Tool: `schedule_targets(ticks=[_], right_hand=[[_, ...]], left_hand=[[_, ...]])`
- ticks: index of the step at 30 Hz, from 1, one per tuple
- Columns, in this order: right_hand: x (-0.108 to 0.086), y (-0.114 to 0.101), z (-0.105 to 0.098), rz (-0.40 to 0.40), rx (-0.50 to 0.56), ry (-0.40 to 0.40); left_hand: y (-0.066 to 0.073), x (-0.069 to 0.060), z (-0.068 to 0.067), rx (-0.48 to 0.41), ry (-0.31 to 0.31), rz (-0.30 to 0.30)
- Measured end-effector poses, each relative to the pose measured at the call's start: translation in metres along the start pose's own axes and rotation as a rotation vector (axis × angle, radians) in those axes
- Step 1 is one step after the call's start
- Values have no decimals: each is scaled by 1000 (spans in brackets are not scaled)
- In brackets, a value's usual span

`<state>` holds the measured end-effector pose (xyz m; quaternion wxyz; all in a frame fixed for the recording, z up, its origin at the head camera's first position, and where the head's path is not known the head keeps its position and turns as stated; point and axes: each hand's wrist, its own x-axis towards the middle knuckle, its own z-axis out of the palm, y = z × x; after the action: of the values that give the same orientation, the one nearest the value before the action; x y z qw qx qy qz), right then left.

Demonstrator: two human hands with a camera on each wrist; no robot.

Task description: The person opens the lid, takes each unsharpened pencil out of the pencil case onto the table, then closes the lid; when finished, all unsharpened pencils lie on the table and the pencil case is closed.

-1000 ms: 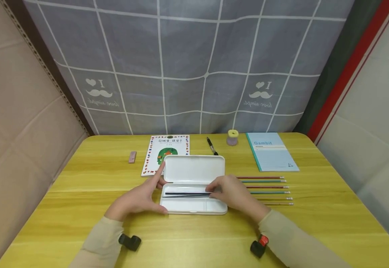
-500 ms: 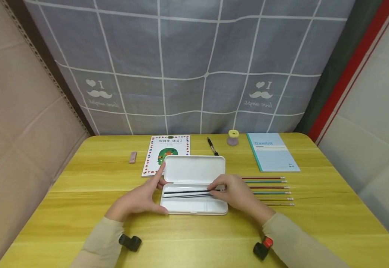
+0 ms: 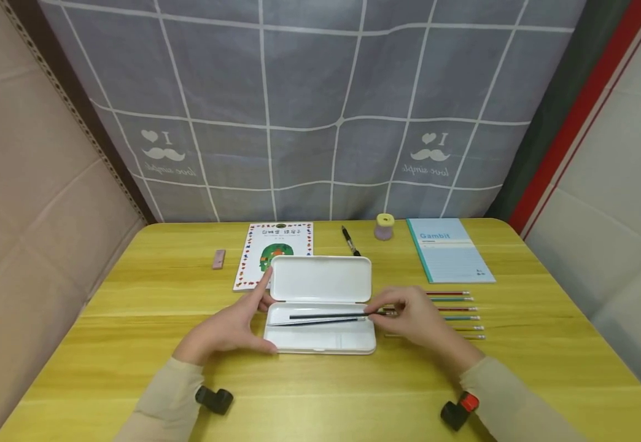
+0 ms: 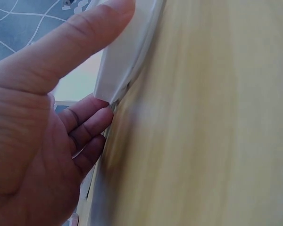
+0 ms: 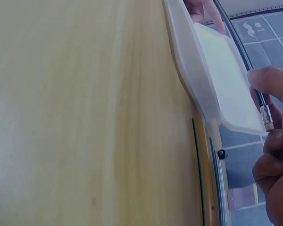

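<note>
A white pencil case (image 3: 320,339) lies on the table with its lid (image 3: 320,279) raised. At its left end my left hand (image 3: 231,325) is spread, thumb against the front corner and straight index finger along the lid's side. My right hand (image 3: 411,314) pinches a dark pencil (image 3: 326,316) near its eraser end, over the case's right edge. In the right wrist view the pencil (image 5: 240,42) shows a metal band and a pale eraser. Another dark pencil (image 3: 315,322) lies at a slant in the case, its right end close to my fingers.
Several pencils (image 3: 464,317) lie in a row to the right, partly hidden by my right hand. Behind are a picture book (image 3: 248,264), a black pen (image 3: 349,239), a yellow-topped purple object (image 3: 384,227) and a blue notebook (image 3: 453,252). A pink eraser (image 3: 218,259) lies left.
My right hand has moved to the right, drawing the dark pencil partly out over the case's right edge. The other dark pencil stays inside. My left hand has not moved.
</note>
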<state>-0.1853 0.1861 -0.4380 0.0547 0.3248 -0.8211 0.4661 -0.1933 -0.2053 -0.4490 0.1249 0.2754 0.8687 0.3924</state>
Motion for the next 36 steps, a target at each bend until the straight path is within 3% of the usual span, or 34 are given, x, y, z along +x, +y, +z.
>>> schedule_targets(ticks=[9, 14, 20, 24, 36], right_hand=[[-24, 7, -25, 43, -11, 57], [-47, 12, -43, 57, 10, 102], [-86, 18, -70, 186, 30, 160], [-106, 25, -85, 246, -13, 187], [-121, 30, -100, 289, -70, 139]], left_hand=[[-4, -2, 1, 20, 8, -8], [-4, -2, 2, 32, 10, -12], [-2, 0, 2, 24, 10, -5], [-1, 1, 1, 24, 7, -4], [-3, 1, 1, 19, 6, -22]])
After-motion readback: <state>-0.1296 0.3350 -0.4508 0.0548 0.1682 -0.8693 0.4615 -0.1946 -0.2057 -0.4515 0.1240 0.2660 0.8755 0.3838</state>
